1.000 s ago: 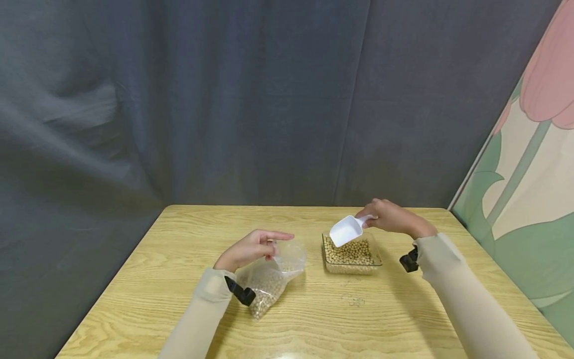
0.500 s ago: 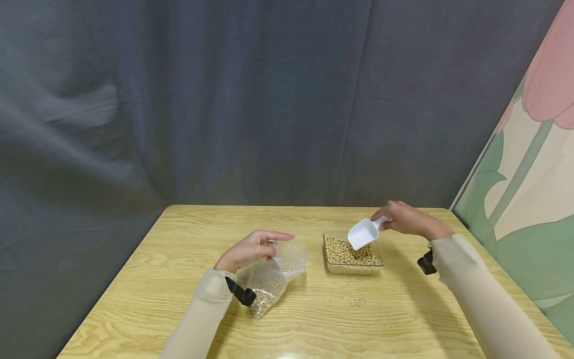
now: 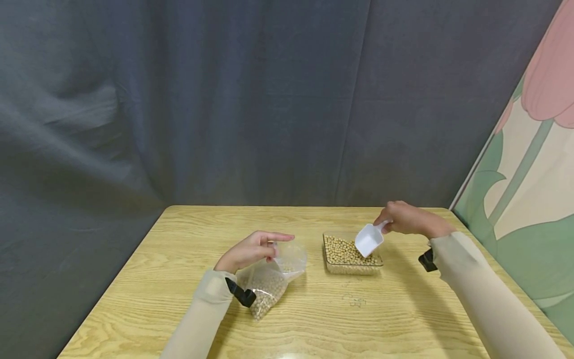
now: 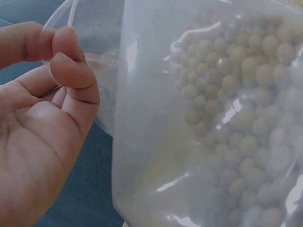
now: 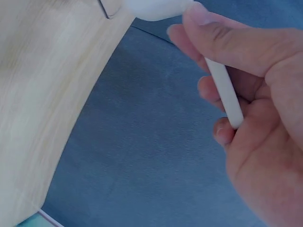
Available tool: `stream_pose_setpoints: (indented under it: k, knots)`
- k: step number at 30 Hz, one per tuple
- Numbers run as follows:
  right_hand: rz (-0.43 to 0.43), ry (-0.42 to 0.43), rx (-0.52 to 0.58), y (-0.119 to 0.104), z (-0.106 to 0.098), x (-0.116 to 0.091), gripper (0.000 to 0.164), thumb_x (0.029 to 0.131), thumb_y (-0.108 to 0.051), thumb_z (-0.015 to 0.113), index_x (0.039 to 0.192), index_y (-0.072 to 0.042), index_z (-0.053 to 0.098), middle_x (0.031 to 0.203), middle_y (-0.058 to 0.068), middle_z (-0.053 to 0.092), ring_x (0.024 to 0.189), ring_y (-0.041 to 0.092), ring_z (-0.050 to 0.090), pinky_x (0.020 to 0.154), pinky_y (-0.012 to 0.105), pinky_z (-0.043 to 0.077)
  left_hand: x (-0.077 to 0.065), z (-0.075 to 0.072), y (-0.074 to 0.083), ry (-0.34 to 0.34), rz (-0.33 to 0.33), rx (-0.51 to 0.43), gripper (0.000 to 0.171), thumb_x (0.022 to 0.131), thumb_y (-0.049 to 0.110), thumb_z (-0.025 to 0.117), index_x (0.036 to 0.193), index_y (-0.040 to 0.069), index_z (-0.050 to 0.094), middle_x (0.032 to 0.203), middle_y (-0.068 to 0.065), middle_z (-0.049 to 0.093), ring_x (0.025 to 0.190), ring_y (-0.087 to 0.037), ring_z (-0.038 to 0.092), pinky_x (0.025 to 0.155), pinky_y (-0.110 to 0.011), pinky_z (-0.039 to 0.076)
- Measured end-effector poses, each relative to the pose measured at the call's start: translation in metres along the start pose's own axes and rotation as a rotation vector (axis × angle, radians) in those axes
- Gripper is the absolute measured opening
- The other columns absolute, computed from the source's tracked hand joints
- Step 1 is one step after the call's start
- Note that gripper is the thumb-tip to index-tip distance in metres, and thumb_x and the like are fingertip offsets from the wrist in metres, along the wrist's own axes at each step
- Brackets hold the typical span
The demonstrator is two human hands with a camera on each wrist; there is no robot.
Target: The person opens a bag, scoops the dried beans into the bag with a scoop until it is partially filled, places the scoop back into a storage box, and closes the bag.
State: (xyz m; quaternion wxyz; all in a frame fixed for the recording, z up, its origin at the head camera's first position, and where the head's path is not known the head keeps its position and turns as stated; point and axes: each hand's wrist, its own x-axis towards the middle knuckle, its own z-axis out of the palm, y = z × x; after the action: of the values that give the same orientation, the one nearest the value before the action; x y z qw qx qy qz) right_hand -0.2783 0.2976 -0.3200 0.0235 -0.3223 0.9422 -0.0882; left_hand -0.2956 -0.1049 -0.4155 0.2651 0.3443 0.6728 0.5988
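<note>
Two hands are at work: the left hand (image 3: 248, 251) pinches the mouth of a creased, clear plastic bag (image 3: 293, 267) of round beans (image 4: 248, 161); the right hand (image 3: 408, 219) grips a smooth white scoop (image 3: 369, 240). Against one second ago, the scoop sits lower and farther right, its lip at the loose beans (image 3: 343, 251) in the transparent rectangular box (image 3: 352, 264), nearer the table's (image 3: 314, 319) far edge. Wood grain shows between bag and left edge.

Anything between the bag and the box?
No objects: head view shows just a narrow strip of bare table between the bag and the box.
</note>
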Motion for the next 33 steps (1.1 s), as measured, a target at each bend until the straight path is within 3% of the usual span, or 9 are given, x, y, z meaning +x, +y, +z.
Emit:
stream_pose_setpoints:
  k: [4, 12, 18, 21, 25, 26, 28, 33]
  knots:
    - [0.052, -0.055, 0.003, -0.006, -0.005, 0.003, 0.023, 0.078, -0.002, 0.074, 0.100, 0.001, 0.075, 0.099, 0.018, 0.073, 0.087, 0.029, 0.069, 0.070, 0.036, 0.057, 0.000, 0.000, 0.000, 0.002, -0.003, 0.000, 0.051, 0.091, -0.004, 0.046, 0.142, -0.002, 0.043, 0.065, 0.006, 0.061, 0.061, -0.009, 0.045, 0.063, -0.022, 0.045]
    - [0.092, -0.123, -0.080, -0.017, -0.008, 0.006, 0.017, 0.077, -0.006, 0.076, 0.094, -0.006, 0.077, 0.094, 0.008, 0.073, 0.082, 0.022, 0.065, 0.069, 0.033, 0.055, 0.000, -0.001, 0.000, -0.001, -0.003, -0.004, 0.051, 0.090, -0.005, 0.047, 0.142, -0.004, 0.044, 0.069, 0.005, 0.061, 0.060, -0.009, 0.044, 0.063, -0.022, 0.044]
    - [0.152, -0.168, -0.065, -0.022, -0.009, 0.008, 0.013, 0.078, -0.002, 0.074, 0.089, -0.008, 0.077, 0.091, 0.005, 0.071, 0.077, 0.016, 0.062, 0.065, 0.030, 0.052, 0.000, 0.000, -0.001, 0.002, -0.013, -0.003, 0.051, 0.091, -0.004, 0.048, 0.142, 0.000, 0.046, 0.065, 0.006, 0.060, 0.058, -0.014, 0.038, 0.063, -0.024, 0.042]
    - [0.162, -0.172, -0.079, -0.025, -0.009, 0.009, 0.010, 0.077, -0.001, 0.074, 0.083, -0.009, 0.075, 0.084, 0.001, 0.069, 0.071, 0.011, 0.055, 0.061, 0.027, 0.047, 0.000, 0.000, -0.001, 0.006, -0.014, 0.001, 0.051, 0.091, -0.003, 0.047, 0.141, 0.001, 0.046, 0.085, -0.007, 0.063, 0.059, -0.016, 0.035, 0.063, -0.025, 0.041]
    - [0.181, -0.172, -0.125, -0.033, -0.010, 0.010, 0.010, 0.076, 0.000, 0.074, 0.075, -0.010, 0.071, 0.076, -0.002, 0.064, 0.064, 0.009, 0.045, 0.057, 0.025, 0.040, 0.000, 0.001, -0.001, 0.010, -0.017, 0.000, 0.051, 0.091, -0.003, 0.047, 0.141, 0.001, 0.047, 0.115, -0.029, 0.053, 0.060, -0.015, 0.037, 0.064, -0.024, 0.042]
    - [0.193, -0.173, -0.134, -0.036, -0.010, 0.011, 0.011, 0.076, 0.000, 0.074, 0.074, -0.010, 0.070, 0.075, -0.002, 0.063, 0.063, 0.010, 0.043, 0.056, 0.025, 0.038, 0.000, 0.001, -0.001, 0.011, -0.019, -0.001, 0.051, 0.091, -0.003, 0.047, 0.141, 0.002, 0.047, 0.116, -0.032, 0.051, 0.060, -0.014, 0.037, 0.064, -0.024, 0.042]
    - [0.224, -0.173, -0.152, -0.041, -0.010, 0.012, 0.013, 0.077, 0.001, 0.074, 0.075, -0.010, 0.067, 0.076, 0.000, 0.061, 0.063, 0.011, 0.042, 0.056, 0.025, 0.037, 0.000, 0.001, 0.000, 0.014, -0.023, -0.002, 0.051, 0.090, -0.003, 0.047, 0.141, 0.002, 0.047, 0.110, -0.031, 0.053, 0.060, -0.013, 0.038, 0.064, -0.024, 0.043]
    - [0.295, -0.188, -0.161, -0.050, -0.007, 0.014, 0.028, 0.079, 0.005, 0.070, 0.068, -0.013, 0.051, 0.073, 0.000, 0.047, 0.062, 0.013, 0.032, 0.056, 0.027, 0.029, -0.001, 0.001, 0.001, 0.016, -0.027, -0.008, 0.051, 0.091, -0.003, 0.047, 0.141, 0.005, 0.049, 0.092, -0.011, 0.062, 0.060, -0.013, 0.039, 0.065, -0.025, 0.043]
